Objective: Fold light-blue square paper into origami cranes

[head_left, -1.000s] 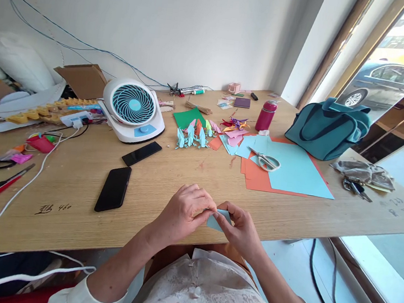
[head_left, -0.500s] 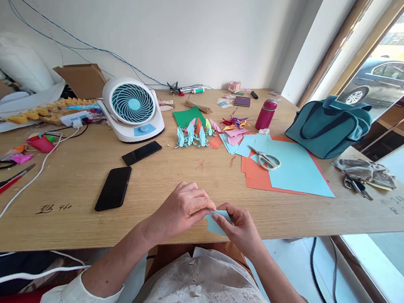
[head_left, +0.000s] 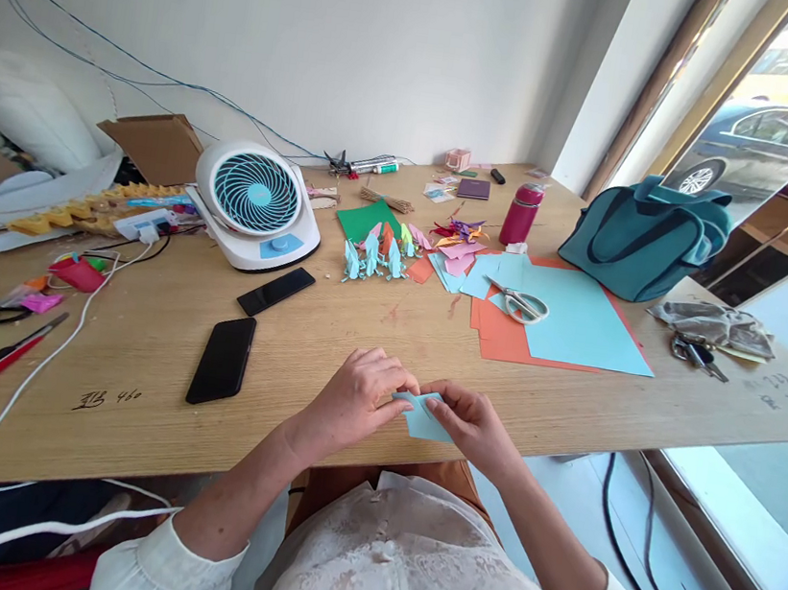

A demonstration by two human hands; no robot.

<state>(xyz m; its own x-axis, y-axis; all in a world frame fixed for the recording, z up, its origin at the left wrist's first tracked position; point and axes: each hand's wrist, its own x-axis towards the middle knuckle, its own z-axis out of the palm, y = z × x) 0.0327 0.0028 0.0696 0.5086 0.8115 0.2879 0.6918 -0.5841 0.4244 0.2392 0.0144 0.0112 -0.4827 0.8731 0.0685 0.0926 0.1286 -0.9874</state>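
While your left hand and right hand both pinch the small light-blue paper piece, it sits at the near edge of the surface, partly past the rim and just above your lap. Both hands are closed narrow on it, fingertips meeting over the fold. My worry is that edge: if either pinch loosens, the piece could probably slip off into your lap or onto the floor. Pressing a crease with so little surface under it could also set the fold crooked or tear the thin paper. The black phone lies near your left forearm; a wide elbow swing might nudge it. The scissors rest well apart on the blue sheet.
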